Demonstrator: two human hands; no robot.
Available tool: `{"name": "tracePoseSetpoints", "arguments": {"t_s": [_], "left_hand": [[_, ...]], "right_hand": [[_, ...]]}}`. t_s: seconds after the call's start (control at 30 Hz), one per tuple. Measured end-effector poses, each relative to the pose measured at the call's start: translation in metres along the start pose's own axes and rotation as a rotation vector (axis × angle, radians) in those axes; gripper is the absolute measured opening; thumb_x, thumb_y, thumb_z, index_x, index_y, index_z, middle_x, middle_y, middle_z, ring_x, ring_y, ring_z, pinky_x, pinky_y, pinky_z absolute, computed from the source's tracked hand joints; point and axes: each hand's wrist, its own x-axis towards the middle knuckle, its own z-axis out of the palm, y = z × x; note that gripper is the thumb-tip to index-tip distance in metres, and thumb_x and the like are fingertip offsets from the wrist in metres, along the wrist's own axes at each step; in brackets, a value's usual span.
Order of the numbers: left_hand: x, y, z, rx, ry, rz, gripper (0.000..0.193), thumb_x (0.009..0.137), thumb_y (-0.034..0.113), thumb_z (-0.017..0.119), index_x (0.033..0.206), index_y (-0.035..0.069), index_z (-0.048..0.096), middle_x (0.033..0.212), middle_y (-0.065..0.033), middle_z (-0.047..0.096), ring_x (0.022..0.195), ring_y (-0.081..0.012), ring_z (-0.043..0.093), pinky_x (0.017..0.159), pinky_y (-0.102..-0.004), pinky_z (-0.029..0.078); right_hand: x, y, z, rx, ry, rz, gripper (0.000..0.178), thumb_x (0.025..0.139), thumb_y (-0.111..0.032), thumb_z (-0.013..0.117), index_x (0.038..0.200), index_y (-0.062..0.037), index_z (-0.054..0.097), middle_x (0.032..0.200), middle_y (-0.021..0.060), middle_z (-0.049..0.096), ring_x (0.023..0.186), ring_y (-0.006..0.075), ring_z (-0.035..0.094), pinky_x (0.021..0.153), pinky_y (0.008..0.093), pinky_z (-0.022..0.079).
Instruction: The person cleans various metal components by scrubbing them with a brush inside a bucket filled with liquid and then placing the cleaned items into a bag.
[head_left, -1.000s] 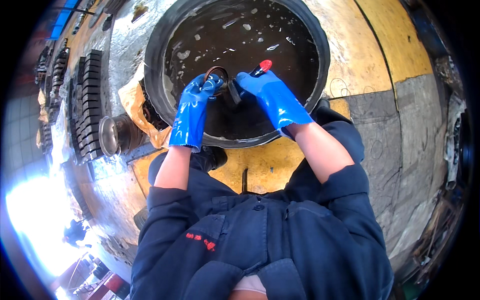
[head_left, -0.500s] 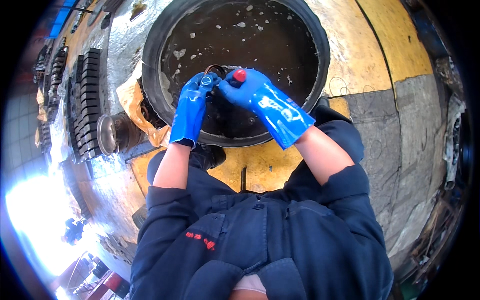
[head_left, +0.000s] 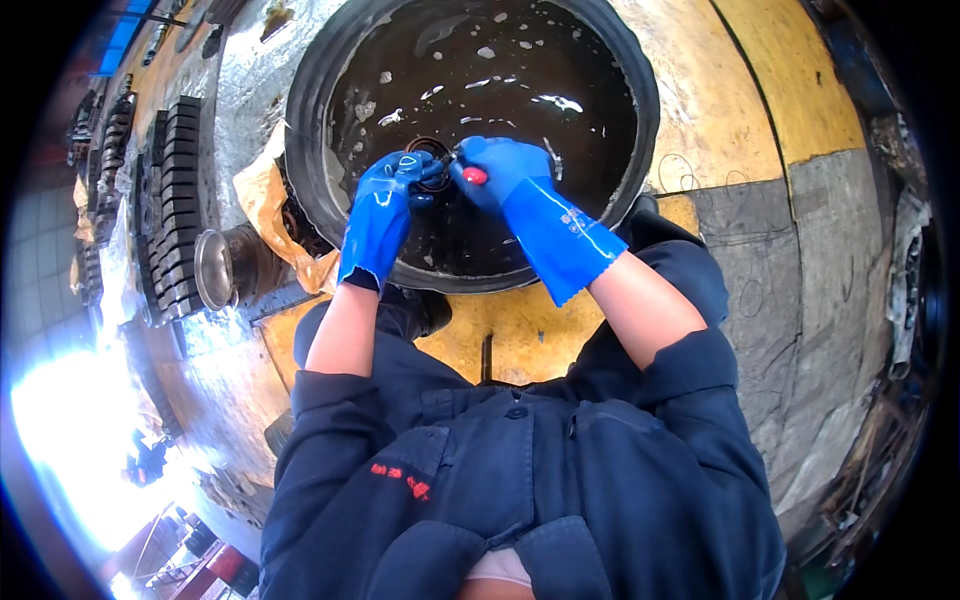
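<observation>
Both my hands wear long blue rubber gloves over a large round black tub (head_left: 306, 120) of dark, murky liquid. My left hand (head_left: 390, 185) is closed on a brown ring-shaped part (head_left: 428, 145) and holds it just above the liquid. My right hand (head_left: 507, 172) grips a tool with a red-ended handle (head_left: 474, 175). Its working end points toward the ring, mostly hidden by my fingers, so its kind cannot be made out. Pale flecks and bright ripples show on the liquid's surface.
Left of the tub an open yellowish sack (head_left: 262, 190) holds dark parts, beside a metal cylinder (head_left: 215, 268). Rows of black ribbed blocks (head_left: 178, 200) stand farther left. Scrap metal lines the right edge. My knees flank the tub's near side.
My right hand has turned and lowered slightly, its red handle end dropping nearer to me. The ring now shows more openly in my left hand. Ripples have appeared on the liquid.
</observation>
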Motion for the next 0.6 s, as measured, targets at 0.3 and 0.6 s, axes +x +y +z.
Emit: {"name": "tracePoseSetpoints", "arguments": {"t_s": [0.3,0.6], "left_hand": [[0.0,0.001,-0.003,0.042,0.007,-0.024,0.041,0.113,0.034,0.064,0.137,0.001,0.073,0.126,-0.0111,0.081,0.116,-0.0211,0.077,0.093,-0.037,0.061],[-0.005,0.01,0.01,0.169,0.026,0.107,0.042,0.112,0.038,0.068,0.129,0.001,0.077,0.112,-0.0076,0.081,0.105,-0.0164,0.075,0.09,-0.0333,0.058]], "right_hand": [[0.001,0.015,-0.022,0.644,0.066,0.157,0.036,0.101,-0.043,0.068,0.117,-0.0135,0.082,0.115,0.0144,0.082,0.11,0.0379,0.077,0.098,0.0449,0.061],[0.004,0.011,-0.021,0.705,0.015,0.308,0.042,0.102,-0.045,0.067,0.116,-0.0079,0.082,0.111,0.0176,0.082,0.105,0.0362,0.079,0.095,0.0431,0.06]]}}
